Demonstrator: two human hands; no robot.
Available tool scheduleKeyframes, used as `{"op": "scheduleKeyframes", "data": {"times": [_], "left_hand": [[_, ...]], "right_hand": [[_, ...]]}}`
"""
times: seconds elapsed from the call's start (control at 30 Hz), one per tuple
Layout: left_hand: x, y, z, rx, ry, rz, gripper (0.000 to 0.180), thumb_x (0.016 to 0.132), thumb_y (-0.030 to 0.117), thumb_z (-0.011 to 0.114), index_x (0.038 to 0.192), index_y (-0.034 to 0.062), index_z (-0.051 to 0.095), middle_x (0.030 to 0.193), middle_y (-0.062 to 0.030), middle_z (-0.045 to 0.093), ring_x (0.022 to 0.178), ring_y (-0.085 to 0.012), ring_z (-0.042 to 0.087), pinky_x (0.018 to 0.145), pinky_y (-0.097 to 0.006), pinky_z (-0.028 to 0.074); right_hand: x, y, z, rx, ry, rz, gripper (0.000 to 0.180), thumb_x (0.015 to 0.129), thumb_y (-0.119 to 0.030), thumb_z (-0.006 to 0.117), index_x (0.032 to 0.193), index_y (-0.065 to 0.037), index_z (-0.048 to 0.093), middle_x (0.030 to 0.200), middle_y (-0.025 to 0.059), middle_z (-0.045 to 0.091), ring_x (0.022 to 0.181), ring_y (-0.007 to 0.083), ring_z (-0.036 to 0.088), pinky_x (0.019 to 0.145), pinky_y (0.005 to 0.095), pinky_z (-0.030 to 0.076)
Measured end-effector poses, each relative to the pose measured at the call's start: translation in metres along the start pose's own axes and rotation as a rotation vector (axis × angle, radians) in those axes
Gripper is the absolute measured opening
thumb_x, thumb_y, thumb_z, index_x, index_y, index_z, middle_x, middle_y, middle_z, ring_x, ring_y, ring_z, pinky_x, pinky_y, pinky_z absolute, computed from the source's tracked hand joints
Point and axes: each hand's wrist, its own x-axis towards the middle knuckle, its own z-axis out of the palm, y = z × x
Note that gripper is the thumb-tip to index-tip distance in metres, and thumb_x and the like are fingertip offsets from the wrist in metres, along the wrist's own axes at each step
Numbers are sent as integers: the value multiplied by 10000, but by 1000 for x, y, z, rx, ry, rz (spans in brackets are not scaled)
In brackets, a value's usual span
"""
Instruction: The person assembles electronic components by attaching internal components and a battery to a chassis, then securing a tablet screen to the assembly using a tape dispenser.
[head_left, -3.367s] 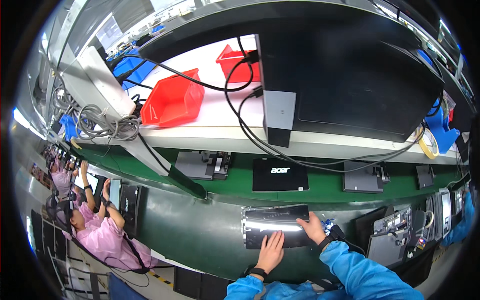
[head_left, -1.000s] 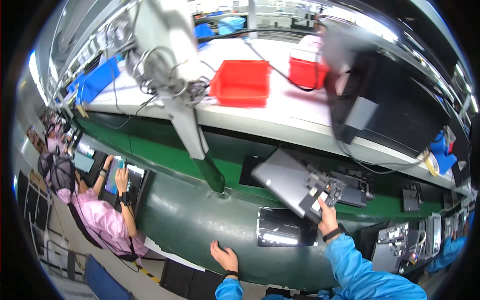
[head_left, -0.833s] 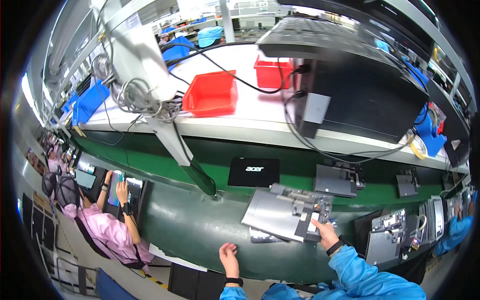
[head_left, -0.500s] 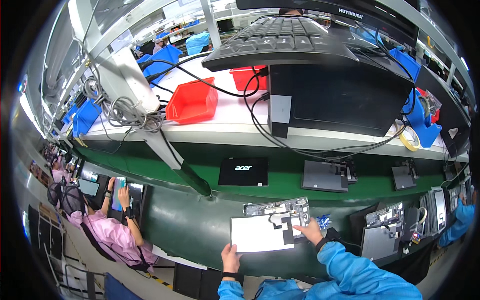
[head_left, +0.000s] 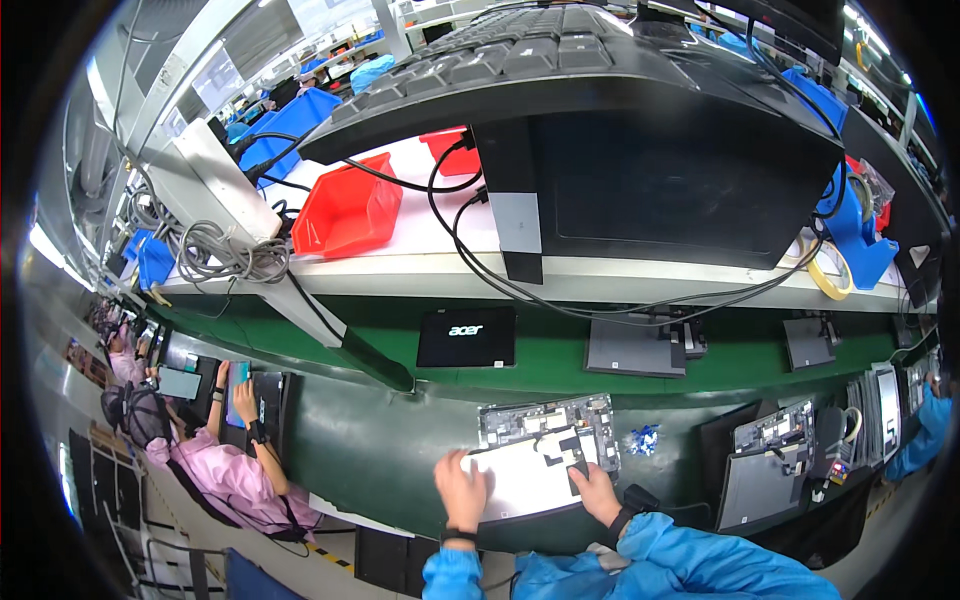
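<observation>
A flat white panel (head_left: pixel 525 480) with black patches and a short dark cable at its upper right lies tilted in front of me. It overlaps the front of an opened laptop base (head_left: pixel 510 420), whose circuit boards show behind it. My left hand (head_left: pixel 460 493) is at the panel's left edge, thumb over its face, other fingertips partly hidden. At the right edge, my right hand (head_left: pixel 598 493) pinches the panel beside a dark strip (head_left: pixel 577 475). Small blue-and-silver pieces (head_left: pixel 643 440) lie in a pile right of the laptop base.
Another opened laptop (head_left: pixel 760 480) stands at the right beside upright dark panels (head_left: pixel 862 425). A black laptop lid (head_left: pixel 466 338) and a grey one (head_left: pixel 635 348) lie along the back under a shelf holding a keyboard (head_left: pixel 480 75) and red bin (head_left: pixel 350 205). A pink-sleeved person (head_left: pixel 225 465) works left.
The white panel has turned and moved slightly right and nearer me. My left hand has shifted up its left edge. My right hand has come lower and left, off the laptop base's edge.
</observation>
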Motion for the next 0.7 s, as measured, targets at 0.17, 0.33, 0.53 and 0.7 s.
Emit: {"op": "scheduleKeyframes", "data": {"times": [0.17, 0.33, 0.53, 0.7], "left_hand": [[44, -51, 54, -340, -619, -198, 187, 812, 157, 607, 900, 13, 687, 865, -131, 664, 802, -260, 628, 764, -346, 489], [63, -41, 41, -499, -875, -405, 263, 820, 253, 665, 925, 12, 686, 638, 31, 570, 517, -51, 451, 448, -233, 346], [67, -25, 33, -461, -886, -525, 262, 800, 242, 703, 864, -10, 674, 652, 22, 581, 551, -80, 494, 508, -248, 410], [53, -8, 42, -413, -627, -389, 193, 747, 167, 751, 772, 2, 654, 707, -55, 633, 631, -145, 585, 600, -278, 477]], "right_hand": [[2, -7, -2, 47, -9, -29, 278, 907, -205, 582, 1021, 48, 591, 876, 135, 667, 800, 193, 622, 730, 315, 483], [3, -3, -9, 76, -6, -39, 266, 897, -217, 600, 972, 38, 585, 805, 146, 644, 724, 223, 604, 677, 329, 474], [7, 4, -7, 135, -23, -24, 250, 894, -207, 608, 957, 34, 593, 802, 124, 642, 726, 183, 590, 673, 311, 470], [7, 10, -7, 195, 3, -23, 253, 895, -206, 611, 971, 34, 593, 826, 116, 648, 752, 167, 588, 694, 302, 471]]}}
